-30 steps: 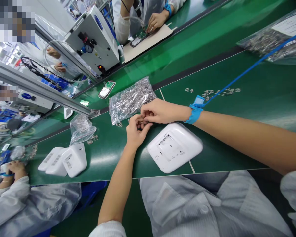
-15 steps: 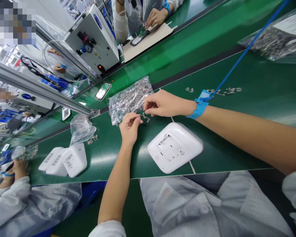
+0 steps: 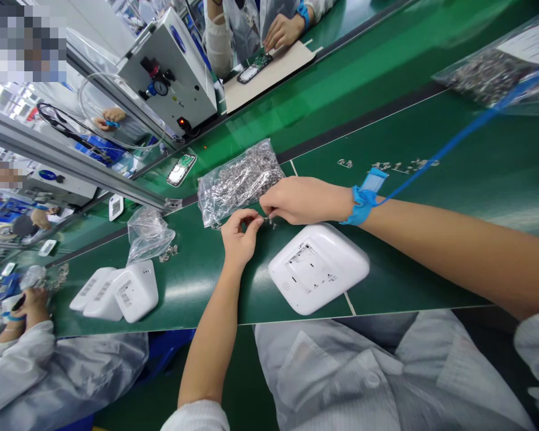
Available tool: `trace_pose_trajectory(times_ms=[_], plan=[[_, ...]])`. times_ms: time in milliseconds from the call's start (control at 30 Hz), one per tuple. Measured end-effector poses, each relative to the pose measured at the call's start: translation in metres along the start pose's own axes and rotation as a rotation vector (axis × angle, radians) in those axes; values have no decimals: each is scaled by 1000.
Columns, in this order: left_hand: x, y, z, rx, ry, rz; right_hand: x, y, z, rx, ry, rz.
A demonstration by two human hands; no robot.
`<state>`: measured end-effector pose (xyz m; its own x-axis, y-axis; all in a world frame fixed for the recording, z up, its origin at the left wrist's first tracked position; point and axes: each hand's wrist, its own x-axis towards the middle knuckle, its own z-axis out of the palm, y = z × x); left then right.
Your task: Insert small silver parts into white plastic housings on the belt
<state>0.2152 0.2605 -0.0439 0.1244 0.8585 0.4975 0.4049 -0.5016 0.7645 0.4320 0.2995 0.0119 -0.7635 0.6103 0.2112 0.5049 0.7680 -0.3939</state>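
Two bare hands work close together above the green work surface [image 3: 413, 269]. The left hand [image 3: 239, 239] pinches small metal pieces [image 3: 270, 221] between thumb and forefinger; the right hand [image 3: 303, 200] curls narrowly beside them, its exact hold hidden. The step in hand looks like fine fingertip handling, and any further move calls for a light, precise pinch. The pieces sit between the bag of metal parts [image 3: 240, 182] and the white housing [image 3: 318, 269].

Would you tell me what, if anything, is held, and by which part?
Small metal pieces, pinched in the fingertips of the left hand and right hand; too small to tell by which part.
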Motion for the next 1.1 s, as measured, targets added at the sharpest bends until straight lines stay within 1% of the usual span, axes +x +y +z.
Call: trace_pose_trajectory(times_ms=[100, 167, 300, 400, 500, 533, 600, 700, 800, 867, 1000, 1100], plan=[[0, 1, 0, 27, -49, 29, 0, -7, 0, -100, -46, -19], [0, 2, 0, 34, -65, 28, 0, -8, 0, -113, -59, -59], [0, 2, 0, 44, -93, 40, 0, -4, 0, 76, -61, -127], [0, 1, -1, 39, -100, 51, 1, 0, 0, 222, 1, -156], [1, 1, -2, -32, -58, -2, 2, 5, 0, 340, 127, -186], [2, 2, -2, -79, -44, -28, 3, 8, 1, 363, 170, -165], [3, 4, -2, -184, -30, -79, 4, 13, 5, 380, 226, -70], [4, 6, -1, -295, -19, -126, 7, 19, 13, 345, 241, 106], [4, 4, 1, -351, 29, -131, 9, 17, 19, 342, 277, 194], [4, 1, 1, -365, 86, -126, 10, 11, 21, 516, 237, 208], [4, -3, 1, -310, 187, -102, 10, 2, 23, 1067, 38, 260], [4, -2, 1, -291, 201, -72, 9, 3, 26, 1293, 5, 303]])
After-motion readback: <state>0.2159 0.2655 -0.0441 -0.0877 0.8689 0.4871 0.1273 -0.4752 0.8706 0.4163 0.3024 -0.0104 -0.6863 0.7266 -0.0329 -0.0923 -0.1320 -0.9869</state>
